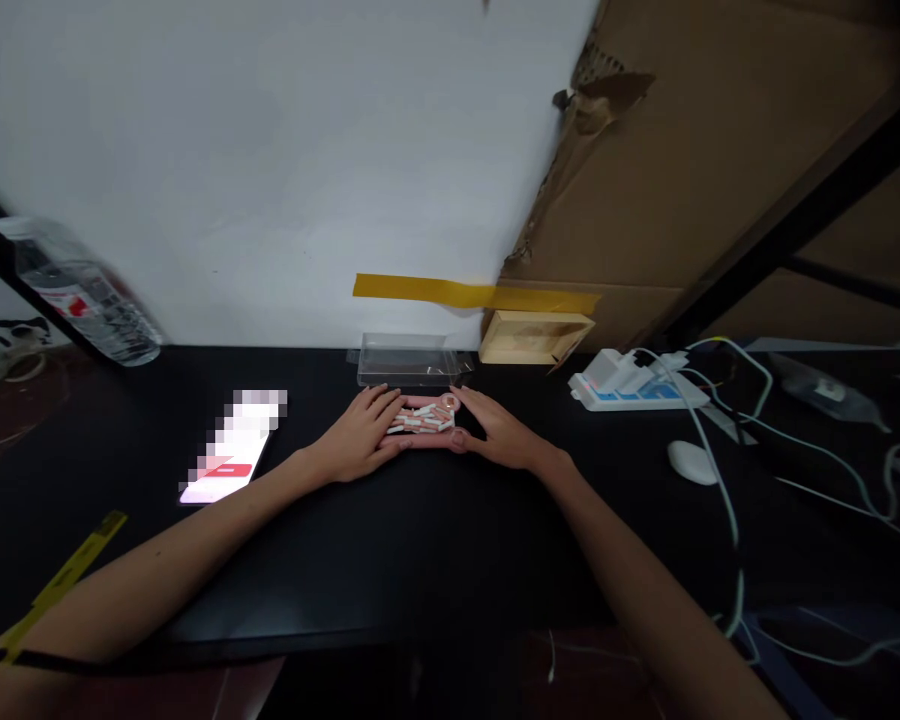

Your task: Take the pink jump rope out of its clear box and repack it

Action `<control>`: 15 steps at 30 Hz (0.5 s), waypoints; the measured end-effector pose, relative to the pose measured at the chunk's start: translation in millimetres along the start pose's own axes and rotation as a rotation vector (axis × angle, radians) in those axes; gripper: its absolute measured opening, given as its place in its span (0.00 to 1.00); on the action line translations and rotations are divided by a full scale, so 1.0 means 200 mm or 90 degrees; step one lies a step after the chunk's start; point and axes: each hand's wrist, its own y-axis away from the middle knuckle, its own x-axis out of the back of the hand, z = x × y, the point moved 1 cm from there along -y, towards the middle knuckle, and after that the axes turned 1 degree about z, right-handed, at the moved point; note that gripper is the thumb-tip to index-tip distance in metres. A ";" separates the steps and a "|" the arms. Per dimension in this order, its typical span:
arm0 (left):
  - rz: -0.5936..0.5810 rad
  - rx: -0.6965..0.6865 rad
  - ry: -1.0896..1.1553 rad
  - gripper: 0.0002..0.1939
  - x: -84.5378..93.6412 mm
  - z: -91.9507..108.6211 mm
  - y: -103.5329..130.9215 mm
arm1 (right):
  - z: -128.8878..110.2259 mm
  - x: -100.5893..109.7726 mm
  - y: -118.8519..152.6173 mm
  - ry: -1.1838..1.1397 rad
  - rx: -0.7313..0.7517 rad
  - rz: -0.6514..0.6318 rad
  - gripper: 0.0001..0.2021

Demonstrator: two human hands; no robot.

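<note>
A small pink tray [429, 441] with rounded corner knobs lies on the black table in front of me. Short white and pinkish stick-like pieces [422, 418] fill its middle. At the tray's left end, my left hand [356, 437] holds it, fingers over the far edge and thumb along the near edge. My right hand [501, 430] clasps the right end, thumb and fingers at the two corner knobs. Parts of both ends are hidden under the hands. Just behind the tray sits a clear plastic box [405, 360].
A lit phone [244, 440] lies left of my left hand. A water bottle [94, 305] leans at the far left. Behind on the right are a pale shallow box [532, 338], a power strip [637, 392] with cables and a white mouse [692, 462]. A white wall rises behind.
</note>
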 end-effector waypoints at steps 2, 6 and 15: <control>-0.008 -0.005 0.005 0.32 0.00 0.00 0.00 | 0.00 0.01 0.00 -0.009 -0.003 0.007 0.46; -0.024 0.000 -0.008 0.34 0.01 0.01 -0.01 | -0.03 0.01 0.01 -0.021 0.025 0.020 0.46; -0.047 0.003 -0.023 0.35 0.02 0.02 -0.01 | -0.11 -0.01 0.00 0.010 0.054 0.004 0.44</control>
